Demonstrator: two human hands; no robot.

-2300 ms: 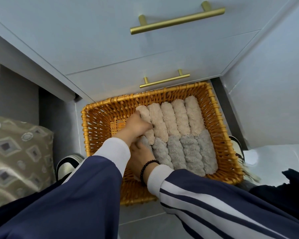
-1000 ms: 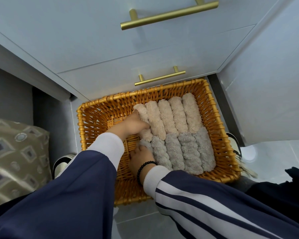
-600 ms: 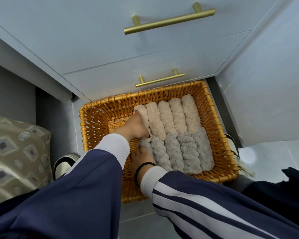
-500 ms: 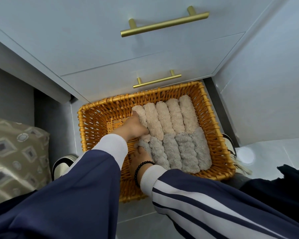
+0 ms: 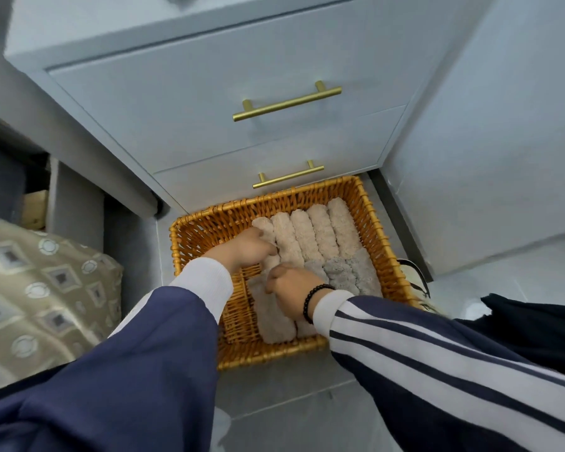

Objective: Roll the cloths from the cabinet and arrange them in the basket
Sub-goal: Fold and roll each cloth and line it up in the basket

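A wicker basket (image 5: 203, 236) is being kept on the grey floor (image 5: 284, 386), right in front of a pale cabinet (image 5: 209, 102) whose two drawers are fitted with brass handles (image 5: 287, 100).

The left hand (image 5: 247, 247) is being held inside the basket with its fingers curled down onto the leftmost beige roll (image 5: 264, 227); whether that roll is being gripped or only pressed cannot be told, since the fingertips are hidden against the cloth. Just to the right of those fingers, four more beige rolls (image 5: 317, 234) are being kept side by side along the far half of the basket, touching one another.

The right hand (image 5: 291, 282), with a dark bead bracelet (image 5: 313, 300) worn at its wrist, is being closed into a loose fist over a grey cloth (image 5: 269, 313). The cloth is being pinched under the knuckles and is lying partly unrolled, spreading from under the fingers toward the near wall of the basket. To the right of this hand, more grey rolls (image 5: 353, 272) are being held in a row below the beige ones, partly hidden by the wrist.

Both arms are being covered by navy sleeves (image 5: 144, 353) with white cuffs; white stripes are being shown on the right one.

A patterned cushion (image 5: 36, 288) is lying well to the left of the left hand, apart from the basket.
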